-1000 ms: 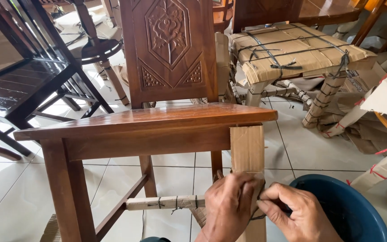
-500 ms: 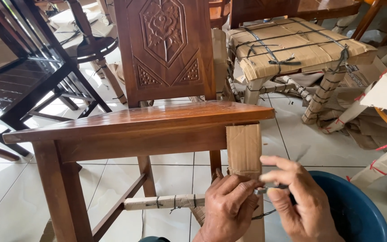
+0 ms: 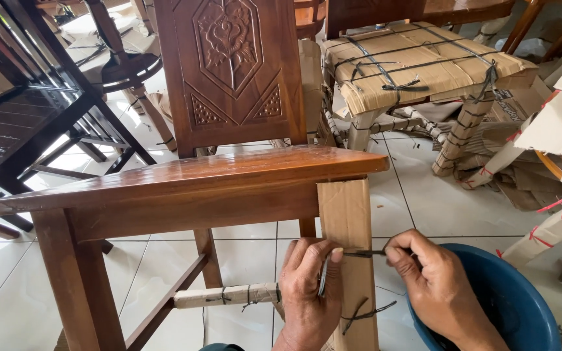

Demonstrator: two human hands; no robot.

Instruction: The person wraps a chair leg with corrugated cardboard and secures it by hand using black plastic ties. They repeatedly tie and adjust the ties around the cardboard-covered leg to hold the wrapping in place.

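Observation:
A carved brown wooden chair [image 3: 183, 182] stands in front of me. Its front right leg is wrapped in cardboard [image 3: 349, 221]. My left hand [image 3: 307, 292] presses on this cardboard wrap and pinches a dark strap [image 3: 362, 253] against it. My right hand [image 3: 434, 286] grips the strap's other end, just right of the leg, and holds it taut. A tied strap knot [image 3: 365, 313] sits lower on the same leg. The chair's lower rail [image 3: 226, 296] is wrapped in paper with dark ties.
A blue plastic basin [image 3: 521, 305] sits on the tiled floor at my right. Behind stands a cardboard-wrapped, strapped stool [image 3: 424, 62]. A dark wooden chair [image 3: 27, 123] is at left. Wrapped furniture parts with red ties [image 3: 561, 130] lie at right.
My right hand has moved right, away from the left hand, drawing the strap taut across the cardboard leg. The left hand stays pressed on the leg.

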